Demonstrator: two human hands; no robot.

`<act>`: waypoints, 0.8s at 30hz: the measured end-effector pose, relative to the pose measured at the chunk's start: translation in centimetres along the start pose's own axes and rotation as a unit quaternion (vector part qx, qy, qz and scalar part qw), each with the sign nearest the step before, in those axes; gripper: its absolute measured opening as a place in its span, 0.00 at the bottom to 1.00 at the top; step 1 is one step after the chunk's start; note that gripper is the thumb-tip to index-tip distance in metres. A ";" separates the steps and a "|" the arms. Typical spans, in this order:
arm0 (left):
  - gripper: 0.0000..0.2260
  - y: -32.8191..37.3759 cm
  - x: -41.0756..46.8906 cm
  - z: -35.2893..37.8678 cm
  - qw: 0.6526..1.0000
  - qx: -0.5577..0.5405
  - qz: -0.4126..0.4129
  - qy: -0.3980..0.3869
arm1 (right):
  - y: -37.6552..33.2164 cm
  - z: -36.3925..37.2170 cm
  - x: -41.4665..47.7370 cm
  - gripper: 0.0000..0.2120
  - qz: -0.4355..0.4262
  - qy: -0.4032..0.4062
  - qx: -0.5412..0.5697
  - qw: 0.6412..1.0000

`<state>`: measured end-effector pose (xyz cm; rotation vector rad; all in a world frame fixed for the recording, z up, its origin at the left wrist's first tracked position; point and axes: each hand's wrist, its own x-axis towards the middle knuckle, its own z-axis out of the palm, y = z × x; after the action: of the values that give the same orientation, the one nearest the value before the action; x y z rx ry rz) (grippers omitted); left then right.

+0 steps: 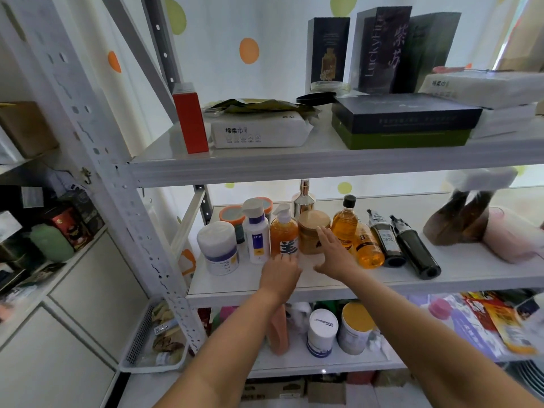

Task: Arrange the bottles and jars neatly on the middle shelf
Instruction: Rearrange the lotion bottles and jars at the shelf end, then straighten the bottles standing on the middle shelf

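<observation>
On the middle shelf [235, 282] stands a row of bottles and jars. From the left: a white jar [219, 248], a white spray bottle [256, 234], an orange pump bottle [284, 234], a tan jar with a wooden lid [312, 231] and amber bottles [346, 223] [368, 248]. Two dark bottles [385, 240] [415, 251] lean at the right. My left hand [279, 270] touches the base of the orange pump bottle with its fingers. My right hand [334, 253], fingers straight, rests against the right side of the tan jar.
A gold-capped bottle [303, 198] and two orange-rimmed jars [232, 219] stand behind the row. A brown and pink bundle [477, 228] lies at the shelf's right. Boxes and tissue packs [259, 132] fill the top shelf. Cans [322, 331] stand on the lower shelf.
</observation>
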<state>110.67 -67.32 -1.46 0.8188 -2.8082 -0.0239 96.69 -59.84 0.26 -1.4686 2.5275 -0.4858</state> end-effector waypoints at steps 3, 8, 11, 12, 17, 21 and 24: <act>0.27 1.1 0.6 0.2 0.999 -0.021 0.039 -0.005 | 1.3 -0.7 -1.0 0.47 -0.019 -0.020 -0.033 0.999; 0.43 3.7 1.7 0.6 0.995 -0.001 0.025 -0.099 | 4.1 -2.2 -2.4 0.45 -0.044 -0.037 -0.043 0.997; 0.46 6.6 2.3 0.7 0.990 0.011 -0.001 -0.138 | 6.5 -3.1 -3.4 0.47 -0.046 -0.037 -0.065 0.996; 0.46 7.8 2.5 0.7 0.989 0.017 -0.005 -0.146 | 7.5 -3.6 -3.9 0.49 -0.047 -0.037 -0.073 0.995; 0.46 15.3 4.0 0.5 0.984 0.007 -0.012 -0.177 | 14.0 -6.3 -6.3 0.53 -0.045 -0.048 -0.092 0.994; 0.47 22.4 4.8 0.5 0.983 0.012 -0.004 -0.185 | 20.1 -8.6 -8.5 0.56 -0.040 -0.031 -0.098 0.994; 0.47 26.9 5.4 0.9 0.984 0.004 0.004 -0.180 | 24.1 -10.1 -10.3 0.56 -0.038 -0.031 -0.097 0.994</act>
<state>91.85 -47.51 0.74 0.8834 -3.1478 -0.1764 79.12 -37.92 0.75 -1.6247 2.5366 -0.2054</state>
